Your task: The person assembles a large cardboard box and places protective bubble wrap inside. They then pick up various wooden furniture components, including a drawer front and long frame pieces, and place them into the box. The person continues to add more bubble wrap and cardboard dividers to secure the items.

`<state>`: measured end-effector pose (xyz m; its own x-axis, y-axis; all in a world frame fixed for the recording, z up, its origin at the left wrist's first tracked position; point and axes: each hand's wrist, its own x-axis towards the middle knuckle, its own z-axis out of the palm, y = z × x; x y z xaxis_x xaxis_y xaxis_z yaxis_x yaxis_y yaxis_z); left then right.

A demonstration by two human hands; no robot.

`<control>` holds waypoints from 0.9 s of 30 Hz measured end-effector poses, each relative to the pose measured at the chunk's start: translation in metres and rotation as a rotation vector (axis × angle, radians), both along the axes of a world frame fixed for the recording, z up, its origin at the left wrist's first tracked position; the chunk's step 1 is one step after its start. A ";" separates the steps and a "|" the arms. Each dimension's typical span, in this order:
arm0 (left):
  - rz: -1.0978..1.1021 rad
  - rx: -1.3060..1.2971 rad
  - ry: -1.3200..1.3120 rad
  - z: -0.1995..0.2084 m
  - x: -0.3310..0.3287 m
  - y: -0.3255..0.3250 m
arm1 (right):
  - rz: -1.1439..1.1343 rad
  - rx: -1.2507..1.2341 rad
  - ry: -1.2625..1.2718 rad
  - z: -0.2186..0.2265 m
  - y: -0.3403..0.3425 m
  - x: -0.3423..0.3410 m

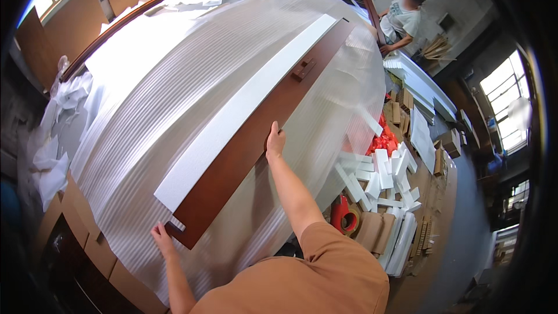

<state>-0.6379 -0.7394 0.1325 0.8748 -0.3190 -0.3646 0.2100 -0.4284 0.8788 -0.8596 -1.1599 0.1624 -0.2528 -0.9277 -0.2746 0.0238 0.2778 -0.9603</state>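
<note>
Foam sheet (pixel 145 122): translucent, ribbed, spread wide
Brown board (pixel 276 110): slants over the sheet, near end notched
White strip (pixel 247 110): along the board's left side
Right hand (pixel 275 141): holds the board's right edge
Left hand (pixel 164 239): at the near corner; cannot tell whether pinching
Small block (pixel 303 70): on the board's far half

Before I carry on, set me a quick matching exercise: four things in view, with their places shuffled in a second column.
Things
1. Brown board
2. White strip
3. Red tape dispenser
4. Left hand

Places
A. Near the scattered white blocks
B. At the board's notched near end
C. Has the right hand at its long edge
D. Lying along the board's left edge

Pairs: 1-C; 2-D; 3-A; 4-B
</note>
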 end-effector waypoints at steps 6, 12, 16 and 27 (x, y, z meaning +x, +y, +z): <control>-0.228 0.370 -0.155 0.011 -0.030 -0.009 | 0.035 0.004 0.104 -0.003 0.003 -0.004; -0.286 0.393 -0.109 0.018 -0.027 -0.007 | 0.193 -0.045 0.412 -0.009 -0.006 -0.008; -0.323 0.486 -0.138 0.015 -0.024 -0.006 | 0.209 0.066 0.341 0.005 -0.006 -0.008; -0.213 0.497 -0.180 0.021 -0.030 -0.019 | 0.143 -0.094 0.561 0.021 -0.089 -0.047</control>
